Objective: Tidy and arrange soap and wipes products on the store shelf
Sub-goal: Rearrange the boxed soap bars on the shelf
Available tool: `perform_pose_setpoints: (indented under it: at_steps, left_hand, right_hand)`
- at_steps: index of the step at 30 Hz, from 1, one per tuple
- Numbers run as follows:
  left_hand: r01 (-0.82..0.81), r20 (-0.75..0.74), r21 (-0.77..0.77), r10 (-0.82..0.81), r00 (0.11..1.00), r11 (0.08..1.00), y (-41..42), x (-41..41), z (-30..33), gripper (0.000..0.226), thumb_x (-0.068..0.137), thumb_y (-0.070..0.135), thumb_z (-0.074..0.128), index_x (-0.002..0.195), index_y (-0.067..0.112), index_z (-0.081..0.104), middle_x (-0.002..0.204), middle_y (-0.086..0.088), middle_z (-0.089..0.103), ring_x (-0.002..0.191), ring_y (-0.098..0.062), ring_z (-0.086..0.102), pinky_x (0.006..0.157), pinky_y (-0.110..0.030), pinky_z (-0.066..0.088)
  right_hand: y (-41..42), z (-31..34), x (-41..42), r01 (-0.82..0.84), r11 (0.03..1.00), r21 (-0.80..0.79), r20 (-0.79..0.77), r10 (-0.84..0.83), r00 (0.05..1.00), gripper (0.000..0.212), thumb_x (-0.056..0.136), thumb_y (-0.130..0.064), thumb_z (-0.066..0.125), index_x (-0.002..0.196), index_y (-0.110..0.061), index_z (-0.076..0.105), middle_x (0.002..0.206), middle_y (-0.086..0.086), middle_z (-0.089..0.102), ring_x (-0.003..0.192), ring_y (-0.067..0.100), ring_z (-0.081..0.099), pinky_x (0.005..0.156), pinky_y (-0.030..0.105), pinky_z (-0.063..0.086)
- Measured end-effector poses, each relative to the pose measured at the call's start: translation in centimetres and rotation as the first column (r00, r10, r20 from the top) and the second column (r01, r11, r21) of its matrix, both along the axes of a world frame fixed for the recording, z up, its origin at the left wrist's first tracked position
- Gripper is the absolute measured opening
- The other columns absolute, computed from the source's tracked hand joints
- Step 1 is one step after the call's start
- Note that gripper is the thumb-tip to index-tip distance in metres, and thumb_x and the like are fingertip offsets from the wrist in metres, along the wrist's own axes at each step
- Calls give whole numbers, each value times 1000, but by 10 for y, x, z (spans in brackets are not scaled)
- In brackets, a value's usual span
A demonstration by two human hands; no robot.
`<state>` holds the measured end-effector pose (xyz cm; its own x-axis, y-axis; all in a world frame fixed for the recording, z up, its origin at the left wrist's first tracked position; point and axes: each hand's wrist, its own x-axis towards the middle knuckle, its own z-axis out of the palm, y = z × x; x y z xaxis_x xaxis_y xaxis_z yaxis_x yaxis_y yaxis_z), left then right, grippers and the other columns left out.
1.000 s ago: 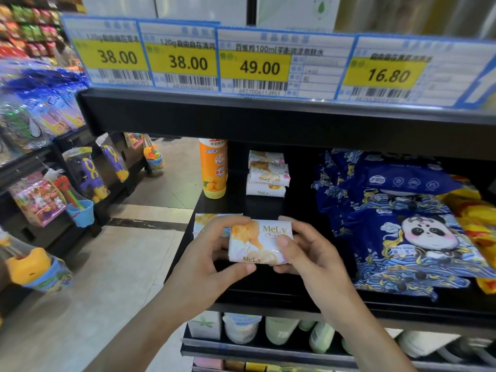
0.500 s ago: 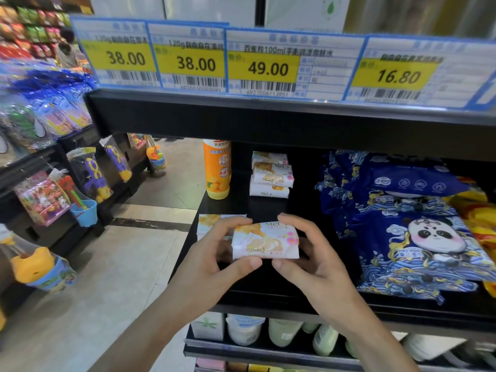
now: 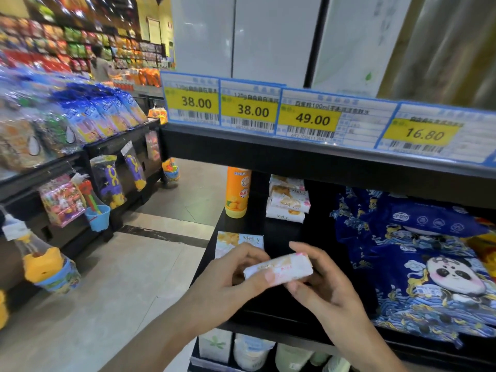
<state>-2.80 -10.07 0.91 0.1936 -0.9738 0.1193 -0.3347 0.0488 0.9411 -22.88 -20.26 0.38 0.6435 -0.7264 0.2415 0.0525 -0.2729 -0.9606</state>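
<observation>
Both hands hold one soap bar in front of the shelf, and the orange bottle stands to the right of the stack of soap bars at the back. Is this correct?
Not quite. In the head view the orange bottle stands to the left of the stack of soap bars, not the right. The rest holds: the left hand and right hand both hold one soap bar in front of the shelf.

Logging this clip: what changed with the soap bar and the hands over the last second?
The soap bar was turned: its printed front faced the camera, now it is tipped, showing a narrow edge. The left hand and right hand keep their grip at its two ends. The soap stack, orange bottle and panda wipes pack lie as before; the view tilted upward.
</observation>
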Motion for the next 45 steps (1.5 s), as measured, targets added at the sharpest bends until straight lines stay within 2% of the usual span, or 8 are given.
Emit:
perform_pose_setpoints:
  at_steps: [5,10,15,20,24,29,36,45]
  left_hand:
    - [11,-104,30,-8,995,999,13,14,1,64,79,63,68,136,35,62,128,17,71,121,-3,65,99,-21,51]
    - [-144,-166,-46,135,977,989,31,28,3,64,73,64,68,131,35,66,124,13,74,116,-6,69,95,-22,53]
    - [-220,-256,-60,198,946,974,43,41,4,63,74,65,67,130,36,67,124,8,74,112,-15,73,104,-44,52]
    - [-216,-299,-44,194,935,975,48,52,-1,70,72,67,66,131,31,66,122,5,75,109,-20,74,104,-50,54]
    - [-198,-335,-49,170,927,979,45,54,-1,68,70,68,66,129,33,68,119,3,75,107,-20,75,102,-49,56]
    - [-154,-358,-83,115,927,985,35,46,-1,58,75,66,66,125,37,69,118,5,76,109,-20,74,100,-49,56]
    - [-33,-360,-140,-20,933,990,45,-17,6,44,76,60,68,118,47,69,120,9,75,109,-17,74,94,-40,58]
    - [193,-335,-118,-222,916,974,85,-234,-30,36,77,62,65,113,57,67,120,15,73,106,-8,73,82,-23,60]
  right_hand:
    - [8,5,19,44,995,-90,-36,-48,998,58,90,-18,76,135,-49,56,121,-9,69,93,14,67,88,28,56]
    - [-6,14,43,112,908,-403,-214,-212,953,66,91,-12,73,135,-55,51,133,-28,54,122,1,54,100,27,48]
    - [-18,26,80,-212,806,-552,-569,-179,803,75,89,-39,72,155,-40,37,162,-22,24,149,-1,13,123,25,18]
    - [-19,30,97,-333,773,-541,-704,-199,681,74,94,-27,65,156,-43,29,149,-20,37,136,8,30,118,29,29]
    - [-11,33,91,-175,857,-484,-692,-253,676,73,93,-28,68,152,-49,30,134,-11,50,127,13,41,111,34,40]
    - [26,39,66,253,946,-203,-433,-318,843,68,90,-20,76,141,-52,44,122,-19,60,103,1,63,96,29,52]
    - [94,46,-27,378,914,149,-203,-346,916,64,88,-14,79,132,-55,56,115,-24,69,107,0,67,104,42,53]
    - [199,2,-249,569,785,243,-128,-556,821,80,56,-45,81,130,-60,54,118,-18,67,113,15,64,91,42,55]
